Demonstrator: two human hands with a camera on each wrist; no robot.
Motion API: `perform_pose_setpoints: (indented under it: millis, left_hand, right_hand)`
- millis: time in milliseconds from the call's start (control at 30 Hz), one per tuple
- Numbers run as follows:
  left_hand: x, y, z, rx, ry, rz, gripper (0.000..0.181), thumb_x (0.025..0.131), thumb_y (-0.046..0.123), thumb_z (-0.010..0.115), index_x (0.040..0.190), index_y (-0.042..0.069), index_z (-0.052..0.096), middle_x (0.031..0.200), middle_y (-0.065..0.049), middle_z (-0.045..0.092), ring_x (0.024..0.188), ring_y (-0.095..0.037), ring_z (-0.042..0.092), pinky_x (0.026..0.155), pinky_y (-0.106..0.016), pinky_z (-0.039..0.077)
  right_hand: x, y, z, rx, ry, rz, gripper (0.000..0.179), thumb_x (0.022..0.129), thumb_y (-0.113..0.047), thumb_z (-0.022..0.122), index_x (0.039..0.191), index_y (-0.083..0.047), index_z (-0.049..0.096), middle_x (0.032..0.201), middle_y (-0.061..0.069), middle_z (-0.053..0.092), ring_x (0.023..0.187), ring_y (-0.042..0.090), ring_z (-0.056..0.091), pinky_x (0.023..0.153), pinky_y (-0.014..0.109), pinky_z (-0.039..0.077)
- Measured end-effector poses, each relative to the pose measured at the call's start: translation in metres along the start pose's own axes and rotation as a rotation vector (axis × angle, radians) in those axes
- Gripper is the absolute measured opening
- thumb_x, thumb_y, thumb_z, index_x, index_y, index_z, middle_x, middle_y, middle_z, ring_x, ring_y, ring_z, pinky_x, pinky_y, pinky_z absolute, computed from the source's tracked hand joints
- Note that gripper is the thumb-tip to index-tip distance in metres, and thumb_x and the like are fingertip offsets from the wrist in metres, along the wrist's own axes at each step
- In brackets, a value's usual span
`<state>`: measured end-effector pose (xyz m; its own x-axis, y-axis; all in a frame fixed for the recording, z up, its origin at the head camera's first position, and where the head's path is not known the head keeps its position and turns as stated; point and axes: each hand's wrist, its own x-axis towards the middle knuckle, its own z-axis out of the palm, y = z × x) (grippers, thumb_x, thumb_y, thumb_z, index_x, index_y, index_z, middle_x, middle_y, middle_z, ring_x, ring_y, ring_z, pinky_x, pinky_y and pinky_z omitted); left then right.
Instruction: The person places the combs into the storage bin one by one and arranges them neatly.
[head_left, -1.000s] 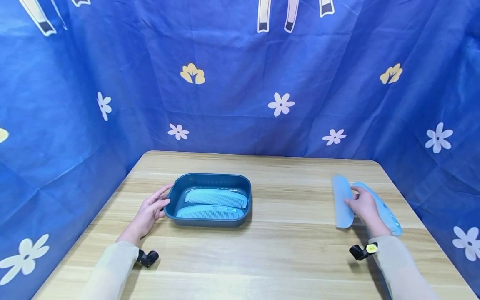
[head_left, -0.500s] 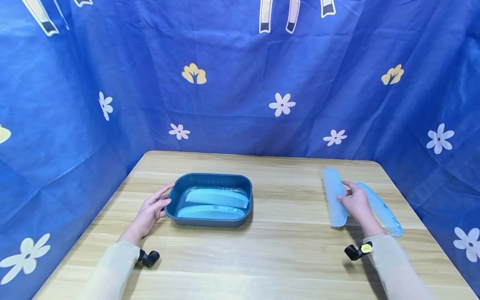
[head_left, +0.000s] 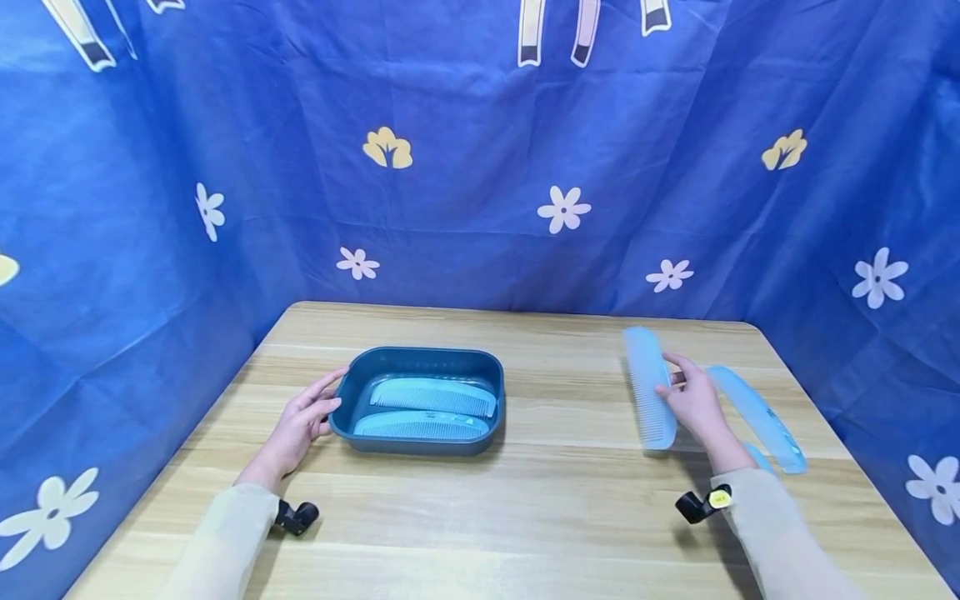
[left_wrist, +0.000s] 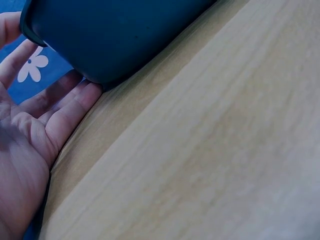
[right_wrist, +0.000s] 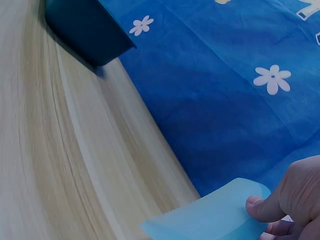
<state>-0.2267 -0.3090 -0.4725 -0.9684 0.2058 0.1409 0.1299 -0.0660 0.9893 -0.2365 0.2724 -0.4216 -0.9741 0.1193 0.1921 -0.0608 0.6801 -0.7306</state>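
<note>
My right hand [head_left: 696, 404] pinches a light blue comb [head_left: 649, 390] by its back, thumb on the near face in the right wrist view. The comb is upright, teeth to the left, above the table. Spread fingers of my left hand [head_left: 298, 425] touch the left end of a dark blue plastic box [head_left: 420, 447]. In the left wrist view the fingertips [left_wrist: 92, 92] lie against the outside of the box's base. Inside the box one comb [head_left: 433, 395] lies behind another comb [head_left: 420, 425], both lengthwise.
Right of my right hand a comb [head_left: 759, 419] lies slanted on the wooden table [head_left: 540, 517]. Part of another light blue piece [head_left: 759, 457] shows beside my right wrist, mostly hidden. A blue flowered curtain [head_left: 465, 208] stands around the back and sides.
My right hand has moved left and slightly away from me with its comb, leaving the slanted comb behind. My left hand and the box have stayed in place.
</note>
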Motion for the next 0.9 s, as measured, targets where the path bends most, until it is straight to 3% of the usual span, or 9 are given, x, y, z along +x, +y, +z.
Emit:
perform_pose_setpoints:
  millis: [367,900]
  left_hand:
    - [-0.002,0.0,-0.001,0.013,0.004,-0.005,0.049,0.097,0.009,0.045,0.145,0.01,0.033,0.12,-0.008,0.053,0.096,-0.016,0.062,0.073,-0.03,0.054]
    - [-0.001,0.0,0.0,0.02,0.007,0.003,0.049,0.097,0.009,0.045,0.145,0.01,0.033,0.121,-0.007,0.053,0.095,-0.016,0.062,0.072,-0.03,0.054]
  right_hand:
    - [-0.002,-0.027,0.014,0.084,-0.069,-0.013,0.052,0.087,-0.001,0.061,0.136,0.001,0.043,0.098,0.02,0.054,0.074,0.025,0.054,0.063,0.031,0.047]
    - [-0.002,-0.05,0.031,0.183,-0.083,-0.063,0.051,0.082,0.004,0.064,0.131,0.003,0.049,0.095,0.02,0.057,0.073,0.022,0.054,0.061,0.026,0.048]
